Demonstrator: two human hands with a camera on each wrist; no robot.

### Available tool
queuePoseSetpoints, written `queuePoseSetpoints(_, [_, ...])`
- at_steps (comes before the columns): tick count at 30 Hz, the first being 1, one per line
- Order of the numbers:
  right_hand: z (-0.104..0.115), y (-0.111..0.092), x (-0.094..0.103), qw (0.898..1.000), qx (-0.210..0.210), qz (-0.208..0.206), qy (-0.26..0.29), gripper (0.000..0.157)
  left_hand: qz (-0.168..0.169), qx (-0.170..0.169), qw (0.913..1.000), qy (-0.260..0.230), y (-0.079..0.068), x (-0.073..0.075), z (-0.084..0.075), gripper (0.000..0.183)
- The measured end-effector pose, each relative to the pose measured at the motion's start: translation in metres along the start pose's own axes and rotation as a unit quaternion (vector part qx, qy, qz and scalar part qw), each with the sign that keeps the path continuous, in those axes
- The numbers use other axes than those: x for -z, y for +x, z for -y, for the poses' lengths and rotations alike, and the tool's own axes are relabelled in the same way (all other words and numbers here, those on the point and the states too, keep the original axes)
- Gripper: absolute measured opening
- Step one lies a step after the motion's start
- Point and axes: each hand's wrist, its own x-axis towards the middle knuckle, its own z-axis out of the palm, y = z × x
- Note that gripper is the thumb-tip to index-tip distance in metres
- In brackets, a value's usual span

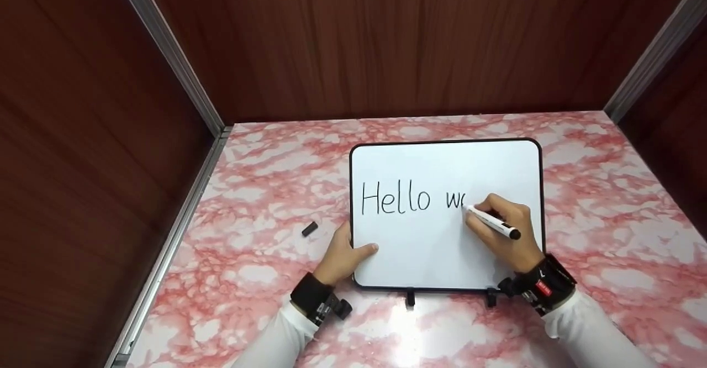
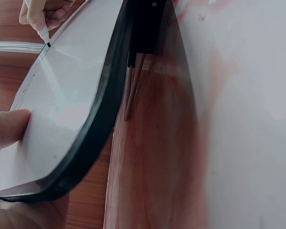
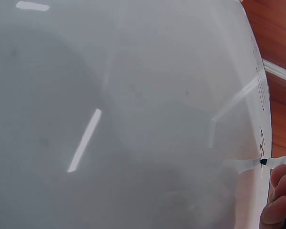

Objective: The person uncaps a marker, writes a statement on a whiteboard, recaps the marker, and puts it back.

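A whiteboard [image 1: 420, 257] with a black frame stands tilted back on small black feet, bearing the handwritten words "Hello" and the start of "wo". My left hand [image 1: 343, 255] grips its left edge, thumb on the front face and the other fingers behind. In the left wrist view, the thumb [image 2: 9, 128] lies on the white surface. My right hand [image 1: 511, 232] pinches a white marker [image 1: 494, 223] with a black end. Its dark tip [image 3: 263, 161] touches the board in the right wrist view. In the head view, the fingers partly cover the newest letter.
A small black marker cap [image 1: 310, 229] lies on the red-and-white marbled table [image 1: 265, 191], left of the board. Brown wood-grain panels [image 1: 386, 42] with metal edge strips [image 1: 171, 53] enclose the back and sides. A support leg [image 2: 133, 88] shows behind the board.
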Motion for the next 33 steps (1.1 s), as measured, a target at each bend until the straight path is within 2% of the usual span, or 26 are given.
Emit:
queuePoseSetpoints(7, [0.002,-0.001,0.003,1.000,0.002,0.001,-0.003,0.025,0.005,-0.006,0.9999,-0.012,0.000,0.001,0.001,0.060])
queuePoseSetpoints(14, [-0.001,0.001,0.007,1.000,0.008,-0.010,-0.005,0.023,0.007,-0.018,0.9998,0.012,0.001,0.003,0.004,0.054])
queuePoseSetpoints(24, [-0.008,0.010,0.011,0.999,0.009,-0.027,-0.020,0.018,0.008,-0.014,0.9998,-0.007,0.002,0.001,0.004,0.063])
queuePoseSetpoints(33, [-0.008,0.015,0.007,1.000,0.009,-0.015,-0.017,0.021,0.001,-0.006,1.0000,0.001,0.001,0.000,0.002,0.061])
